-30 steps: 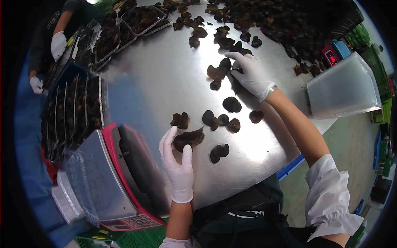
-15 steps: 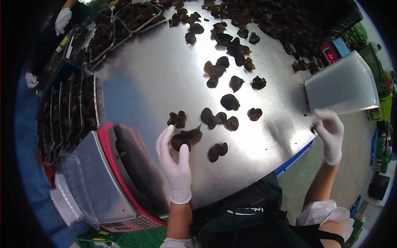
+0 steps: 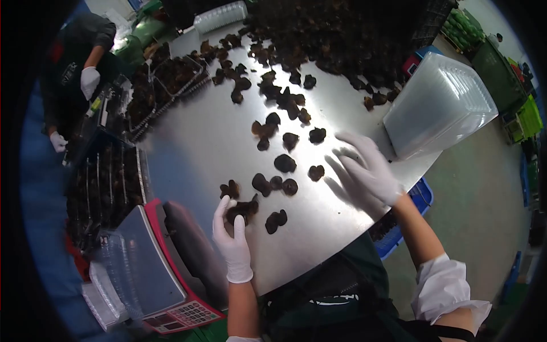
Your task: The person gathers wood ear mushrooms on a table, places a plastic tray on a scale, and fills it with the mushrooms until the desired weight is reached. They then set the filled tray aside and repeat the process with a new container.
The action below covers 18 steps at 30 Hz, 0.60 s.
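Observation:
My left hand (image 3: 232,242), in a white glove, has thumb and fingers closed around a dark brown wood ear mushroom (image 3: 244,211) low over the metal table. A smaller wood ear mushroom (image 3: 229,189) lies just beyond its fingertips, and another mushroom (image 3: 276,221) is to its right. My right hand (image 3: 367,168), gloved too, reaches over the table with its fingers stretched out and nothing visible in them. Nearest to it are single wood ear mushrooms (image 3: 316,172) and the stack of clear plastic trays (image 3: 439,108).
A large heap of wood ear mushrooms (image 3: 342,34) covers the table's far side. At left stand a red-edged scale (image 3: 188,308) and stacked filled trays (image 3: 105,188). A co-worker's gloved hand (image 3: 89,82) is at upper left. A blue crate (image 3: 421,196) sits below the table edge.
My right hand has swung from beside the tray stack inward over the table. My left hand stays at the same mushroom. The whole view has shifted, bringing more of the co-worker into sight.

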Each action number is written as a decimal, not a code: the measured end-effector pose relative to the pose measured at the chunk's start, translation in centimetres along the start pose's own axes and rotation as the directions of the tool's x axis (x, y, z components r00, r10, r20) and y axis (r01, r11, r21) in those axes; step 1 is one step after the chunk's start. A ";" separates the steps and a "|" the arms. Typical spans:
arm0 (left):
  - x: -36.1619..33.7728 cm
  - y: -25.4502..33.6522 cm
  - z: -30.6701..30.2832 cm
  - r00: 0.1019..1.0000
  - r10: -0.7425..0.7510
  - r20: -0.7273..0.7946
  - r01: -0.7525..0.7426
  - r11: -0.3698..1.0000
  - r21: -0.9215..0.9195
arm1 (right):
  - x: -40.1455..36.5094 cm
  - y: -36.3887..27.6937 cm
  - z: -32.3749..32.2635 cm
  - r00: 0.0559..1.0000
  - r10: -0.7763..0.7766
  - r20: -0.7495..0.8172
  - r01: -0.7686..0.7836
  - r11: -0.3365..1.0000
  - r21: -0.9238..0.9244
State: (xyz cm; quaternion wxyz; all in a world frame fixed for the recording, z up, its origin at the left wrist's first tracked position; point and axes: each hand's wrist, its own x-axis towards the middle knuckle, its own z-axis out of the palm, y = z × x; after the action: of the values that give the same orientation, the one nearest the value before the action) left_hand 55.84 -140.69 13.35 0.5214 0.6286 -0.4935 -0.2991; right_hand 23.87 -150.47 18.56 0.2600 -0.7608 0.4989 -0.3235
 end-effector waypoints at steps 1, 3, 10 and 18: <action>0.0 0.0 -0.1 1.000 0.016 -0.013 -0.016 0.999 -0.033 | 1.6 1.3 3.4 0.994 -0.042 -0.102 0.032 0.995 -0.098; -0.2 0.4 0.2 0.994 0.071 -0.077 -0.073 0.997 -0.028 | 4.4 0.8 7.8 0.998 -0.039 -0.044 0.032 0.985 -0.168; 0.2 0.3 0.0 0.979 0.161 -0.128 -0.138 0.975 0.173 | 8.2 -3.0 10.2 0.894 -0.442 0.074 0.443 0.897 0.013; 0.3 0.4 -0.3 0.988 0.113 -0.108 -0.096 0.983 0.154 | 14.3 1.1 10.3 0.969 -0.156 0.189 0.148 0.987 0.057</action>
State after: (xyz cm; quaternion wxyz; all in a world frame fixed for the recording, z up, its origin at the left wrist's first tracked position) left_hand 56.06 -140.90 13.86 0.5159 0.6551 -0.5158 -0.1965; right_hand 35.14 -163.37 14.30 0.2977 -0.8188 0.4047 -0.2777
